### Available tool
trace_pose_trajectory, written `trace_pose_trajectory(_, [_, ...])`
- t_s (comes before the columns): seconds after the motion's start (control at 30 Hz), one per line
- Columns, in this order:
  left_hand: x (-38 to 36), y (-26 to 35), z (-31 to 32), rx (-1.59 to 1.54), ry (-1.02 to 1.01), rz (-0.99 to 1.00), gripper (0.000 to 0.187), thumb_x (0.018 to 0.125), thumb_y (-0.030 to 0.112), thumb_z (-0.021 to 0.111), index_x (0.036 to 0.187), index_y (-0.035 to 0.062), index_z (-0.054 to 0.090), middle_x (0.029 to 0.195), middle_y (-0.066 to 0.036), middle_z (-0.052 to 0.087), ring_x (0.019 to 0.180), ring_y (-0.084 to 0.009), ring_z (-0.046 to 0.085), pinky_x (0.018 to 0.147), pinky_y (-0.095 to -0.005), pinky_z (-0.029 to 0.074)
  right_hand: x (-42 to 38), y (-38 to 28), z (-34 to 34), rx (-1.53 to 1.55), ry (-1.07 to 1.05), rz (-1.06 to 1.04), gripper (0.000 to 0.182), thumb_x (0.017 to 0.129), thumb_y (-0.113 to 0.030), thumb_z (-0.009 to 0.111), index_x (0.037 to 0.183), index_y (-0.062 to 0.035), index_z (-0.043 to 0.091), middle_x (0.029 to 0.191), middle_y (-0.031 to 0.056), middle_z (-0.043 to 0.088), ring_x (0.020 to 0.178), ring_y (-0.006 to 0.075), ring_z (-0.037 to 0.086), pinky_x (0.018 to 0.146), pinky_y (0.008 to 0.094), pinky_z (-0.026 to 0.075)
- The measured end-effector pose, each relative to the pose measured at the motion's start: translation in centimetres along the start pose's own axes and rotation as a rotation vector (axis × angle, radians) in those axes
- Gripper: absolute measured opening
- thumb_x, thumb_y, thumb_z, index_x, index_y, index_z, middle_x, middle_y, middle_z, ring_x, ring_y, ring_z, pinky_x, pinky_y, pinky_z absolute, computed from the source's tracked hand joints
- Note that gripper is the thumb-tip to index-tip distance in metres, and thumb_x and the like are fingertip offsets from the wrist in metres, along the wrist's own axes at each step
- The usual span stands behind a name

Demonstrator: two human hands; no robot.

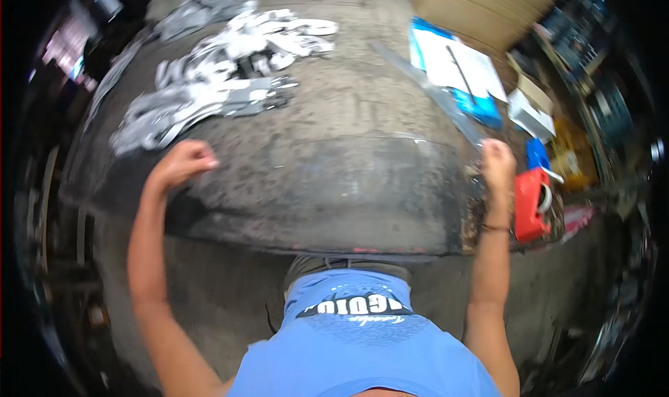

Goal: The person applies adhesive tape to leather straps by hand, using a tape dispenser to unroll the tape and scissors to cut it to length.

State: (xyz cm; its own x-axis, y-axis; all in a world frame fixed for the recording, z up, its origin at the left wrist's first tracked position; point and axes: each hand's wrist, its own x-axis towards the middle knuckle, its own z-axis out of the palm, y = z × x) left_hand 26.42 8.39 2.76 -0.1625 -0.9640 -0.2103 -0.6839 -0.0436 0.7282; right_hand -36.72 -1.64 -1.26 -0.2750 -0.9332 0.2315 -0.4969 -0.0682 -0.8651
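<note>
My left hand (185,163) is closed with its fingers curled, above the table's left front part; whatever it may hold is hidden. Just beyond it lies a bundle of grey and white straps or strips (198,104), slightly blurred. At the right side of the table, my right hand (498,161) is closed around the near end of a long, clear plastic strip (446,104). That strip slants away to the far left over the tabletop, passing beside a blue-and-white packet with papers (460,66). A dark pen-like stick (460,73) rests on the papers.
The worn dark table (334,195) has its front edge close to my body. Right of my right hand stands a red tape dispenser (531,205), with a blue object (537,154) behind it. A small white box (531,115) and a large cardboard box (484,10) are farther back.
</note>
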Motion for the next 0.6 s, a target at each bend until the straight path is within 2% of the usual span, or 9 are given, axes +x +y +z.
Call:
trace_pose_trajectory(0.03, [-0.1, -0.7, -1.2, -0.025, 0.017, -0.079, 0.022, 0.082, 0.023, 0.072, 0.077, 0.0040, 0.062, 0.063, 0.002, 0.054, 0.057, -0.0062, 0.048, 0.049, -0.0241, 0.038, -0.1, 0.3, 2.6, -0.099, -0.008, -0.208, 0.026, 0.091, -0.029, 0.066, 0.093, -0.0026, 0.065, 0.080, 0.0049, 0.063, 0.073, 0.0156, 0.059, 0.068, 0.0303, 0.049])
trace_pose_trajectory(0.1, [0.8, -4.0, -3.1, 0.169, 0.122, -0.139, 0.022, 0.078, 0.021, 0.073, 0.076, 0.0023, 0.061, 0.063, -0.001, 0.056, 0.058, -0.0087, 0.050, 0.051, -0.0280, 0.040, -0.1, 1.2, 7.6, -0.069, -0.059, -0.254, 0.026, 0.084, -0.025, 0.066, 0.092, 0.0008, 0.065, 0.082, 0.0129, 0.066, 0.078, 0.0232, 0.063, 0.074, 0.0364, 0.050])
trace_pose_trajectory(0.17, [2.1, -9.2, -4.5, 0.383, 0.207, -0.150, 0.021, 0.075, 0.018, 0.072, 0.078, 0.0003, 0.061, 0.064, -0.007, 0.059, 0.059, -0.0164, 0.054, 0.055, -0.0336, 0.043, -0.3, 1.4, 11.4, -0.130, -0.138, -0.198, 0.023, 0.084, -0.025, 0.062, 0.089, -0.0017, 0.065, 0.087, 0.0190, 0.067, 0.083, 0.0340, 0.065, 0.075, 0.0415, 0.051])
trace_pose_trajectory(0.27, [3.7, -12.1, -4.2, 0.670, 0.326, -0.261, 0.022, 0.074, 0.018, 0.072, 0.082, 0.0003, 0.062, 0.073, -0.015, 0.061, 0.072, -0.0317, 0.061, 0.065, -0.0422, 0.046, -0.9, 0.2, 13.8, -0.306, -0.216, -0.143, 0.025, 0.084, -0.029, 0.062, 0.088, -0.0040, 0.065, 0.090, 0.0191, 0.067, 0.088, 0.0401, 0.063, 0.077, 0.0475, 0.049])
trace_pose_trajectory(0.37, [4.3, -12.9, -3.1, 0.852, 0.354, -0.386, 0.023, 0.075, 0.019, 0.074, 0.090, 0.0039, 0.063, 0.089, -0.014, 0.063, 0.087, -0.0349, 0.061, 0.075, -0.0463, 0.046, 0.6, 0.1, 10.8, -0.335, -0.234, -0.078, 0.026, 0.083, -0.030, 0.064, 0.087, -0.0046, 0.067, 0.089, 0.0197, 0.067, 0.092, 0.0398, 0.063, 0.078, 0.0483, 0.048])
trace_pose_trajectory(0.43, [3.9, -12.7, -2.4, 0.937, 0.428, -0.369, 0.029, 0.077, 0.019, 0.073, 0.101, 0.0071, 0.062, 0.105, -0.013, 0.060, 0.099, -0.0337, 0.058, 0.082, -0.0471, 0.044, 3.8, 3.3, 6.7, -0.346, -0.005, -0.307, 0.026, 0.082, -0.032, 0.066, 0.086, -0.0060, 0.068, 0.090, 0.0215, 0.066, 0.092, 0.0388, 0.063, 0.078, 0.0474, 0.049])
trace_pose_trajectory(0.5, [3.3, -12.3, -1.5, 1.022, 0.518, -0.386, 0.037, 0.078, 0.018, 0.073, 0.112, 0.0104, 0.061, 0.121, -0.012, 0.058, 0.111, -0.0325, 0.055, 0.090, -0.0479, 0.043, 6.5, 5.4, 1.2, -0.520, 0.044, -0.211, 0.028, 0.081, -0.034, 0.068, 0.083, -0.0062, 0.070, 0.090, 0.0227, 0.065, 0.088, 0.0387, 0.063, 0.079, 0.0464, 0.050])
trace_pose_trajectory(0.57, [2.7, -12.1, -0.6, 1.174, 0.730, -0.347, 0.057, 0.082, 0.019, 0.070, 0.134, 0.0162, 0.048, 0.145, -0.011, 0.039, 0.133, -0.0325, 0.038, 0.104, -0.0503, 0.034, 8.9, 9.4, -2.4, -0.712, 0.052, -0.057, 0.030, 0.080, -0.034, 0.069, 0.094, -0.0078, 0.070, 0.097, 0.0188, 0.066, 0.096, 0.0364, 0.062, 0.085, 0.0428, 0.049])
trace_pose_trajectory(0.6, [2.6, -12.2, -0.2, 1.176, 0.737, -0.356, 0.057, 0.082, 0.019, 0.070, 0.134, 0.0162, 0.048, 0.145, -0.011, 0.039, 0.133, -0.0325, 0.038, 0.104, -0.0503, 0.034, 9.1, 9.7, -3.1, -0.731, 0.051, -0.037, 0.034, 0.079, -0.037, 0.070, 0.099, -0.0088, 0.069, 0.104, 0.0188, 0.064, 0.103, 0.0374, 0.058, 0.088, 0.0448, 0.047])
